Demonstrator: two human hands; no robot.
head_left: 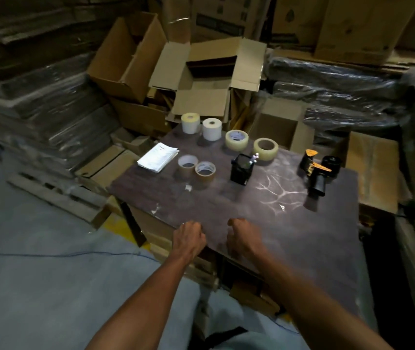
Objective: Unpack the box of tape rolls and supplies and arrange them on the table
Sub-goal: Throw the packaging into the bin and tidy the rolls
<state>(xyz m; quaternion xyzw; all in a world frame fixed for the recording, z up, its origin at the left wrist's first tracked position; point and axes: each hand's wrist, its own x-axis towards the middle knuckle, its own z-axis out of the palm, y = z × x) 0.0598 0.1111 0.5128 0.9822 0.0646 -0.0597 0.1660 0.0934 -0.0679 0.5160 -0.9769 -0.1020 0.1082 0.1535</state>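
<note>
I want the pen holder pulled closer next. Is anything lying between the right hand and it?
Nothing visible does. Between the right hand at the table's near edge and the black pen holder lies only bare, scuffed tabletop. The brown tape rolls stand off to its left.

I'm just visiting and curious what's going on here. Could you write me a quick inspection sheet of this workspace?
Surface: dark table, scuffed with pale marks.
Job's things: two white rolls at the far edge; two clear tape rolls; two brown tape rolls; papers; black pen holder; black-and-orange tape dispenser. All sit apart.
Clutter: small white scraps on the table.
Hands: left hand and right hand at the near edge, fingers curled, holding nothing.
Cables: thin blue line on the floor.
Surroundings: open boxes, wrapped cardboard stacks.
</note>
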